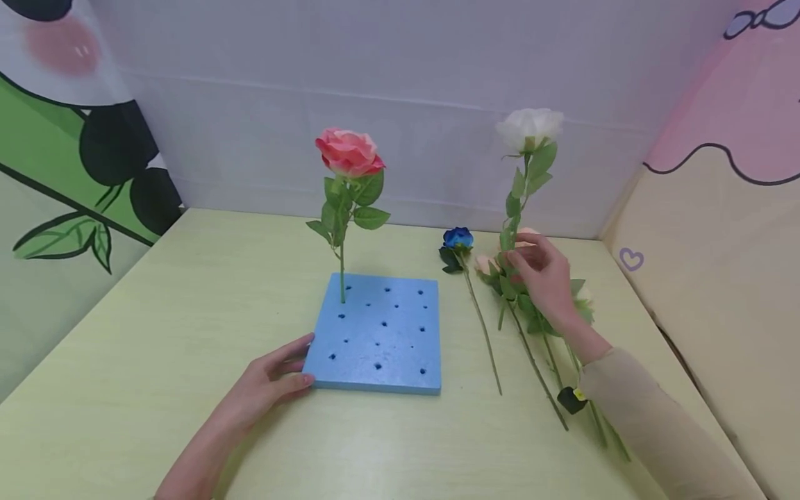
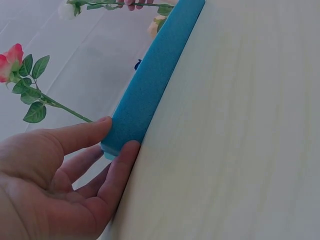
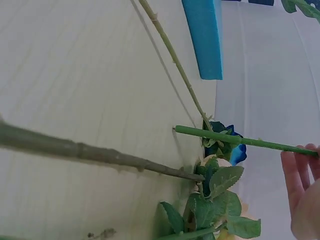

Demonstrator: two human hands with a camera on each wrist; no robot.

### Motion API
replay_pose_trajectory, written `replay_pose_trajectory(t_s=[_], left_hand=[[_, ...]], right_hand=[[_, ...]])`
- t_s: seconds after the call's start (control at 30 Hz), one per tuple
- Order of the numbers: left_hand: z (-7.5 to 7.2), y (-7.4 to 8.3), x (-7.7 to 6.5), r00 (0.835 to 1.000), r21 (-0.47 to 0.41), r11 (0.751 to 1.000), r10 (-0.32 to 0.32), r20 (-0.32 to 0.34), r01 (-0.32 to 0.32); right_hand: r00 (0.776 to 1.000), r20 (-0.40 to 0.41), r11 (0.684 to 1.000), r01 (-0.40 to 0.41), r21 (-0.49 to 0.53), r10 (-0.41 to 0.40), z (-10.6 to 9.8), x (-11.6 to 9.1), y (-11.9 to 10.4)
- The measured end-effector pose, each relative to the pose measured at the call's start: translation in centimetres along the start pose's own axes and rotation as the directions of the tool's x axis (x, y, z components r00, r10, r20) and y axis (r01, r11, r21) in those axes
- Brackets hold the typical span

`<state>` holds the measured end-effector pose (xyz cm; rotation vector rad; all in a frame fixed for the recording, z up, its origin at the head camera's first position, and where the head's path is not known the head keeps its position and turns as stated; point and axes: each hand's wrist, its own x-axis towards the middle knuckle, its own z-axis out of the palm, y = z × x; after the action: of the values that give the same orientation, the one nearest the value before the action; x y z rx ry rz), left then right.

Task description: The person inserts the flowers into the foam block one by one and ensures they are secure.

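My right hand point(image 1: 548, 281) pinches the green stem of a white artificial rose point(image 1: 530, 130), which stands nearly upright above the other flowers. In the right wrist view the lower end of its stem point(image 3: 225, 138) sticks out from the fingers. My left hand point(image 1: 267, 384) holds the near left corner of a blue block point(image 1: 400, 347) with holes in its top, thumb on the front corner and fingers along the left side. A pink rose point(image 1: 350, 153) stands upright with its stem in one of the block's far left holes.
Right of the block lies a blue rose point(image 1: 458, 239), its stem toward the near side. Several pale roses point(image 1: 487, 264) lie under and beside my right hand, with a black tag point(image 1: 571, 401) among their stems. A pale cloth wall point(image 1: 312, 90) closes off the table's back.
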<state>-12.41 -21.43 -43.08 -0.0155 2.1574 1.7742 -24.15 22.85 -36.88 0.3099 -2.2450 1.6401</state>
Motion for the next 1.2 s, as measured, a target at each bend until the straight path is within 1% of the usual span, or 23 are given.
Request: replay_pose_trajectory(t_s=[0.17, 0.43, 0.63, 0.77, 0.93, 1.1, 1.2], left_hand=[[0.0, 0.0, 0.0, 1.0, 0.004, 1.0, 0.001, -0.004, -0.001], [0.0, 0.2, 0.1, 1.0, -0.003, 1.0, 0.0, -0.007, 0.0], [-0.1, 0.1, 0.0, 1.0, -0.012, 1.0, 0.01, 0.001, -0.01], [0.0, 0.0, -0.1, 1.0, -0.024, 0.999, 0.022, 0.007, -0.022], [0.0, 0.0, -0.1, 1.0, -0.023, 1.0, 0.016, 0.003, -0.016], [0.0, 0.0, -0.1, 1.0, -0.013, 1.0, 0.002, -0.003, -0.002], [0.0, 0.1, 0.0, 1.0, -0.005, 1.0, -0.001, -0.003, 0.001]], right_hand=[[0.999, -0.004, 0.999, 0.034, -0.014, -0.034, 0.2, -0.5, 0.3], [0.997, 0.006, 0.997, 0.073, 0.017, -0.073, -0.4, -1.3, -0.2], [0.999, 0.023, 0.999, 0.045, -0.008, -0.045, -0.6, -2.7, -0.2], [0.999, 0.019, 0.999, 0.045, 0.012, -0.045, -0.5, -3.0, -0.5], [0.997, 0.014, 0.997, 0.072, 0.02, -0.072, -0.1, -2.6, -1.3], [0.994, 0.023, 0.995, 0.102, 0.02, -0.103, 0.7, -1.2, -2.7], [0.996, 0.041, 0.996, 0.079, 0.047, -0.081, 1.3, -0.2, -3.4]])
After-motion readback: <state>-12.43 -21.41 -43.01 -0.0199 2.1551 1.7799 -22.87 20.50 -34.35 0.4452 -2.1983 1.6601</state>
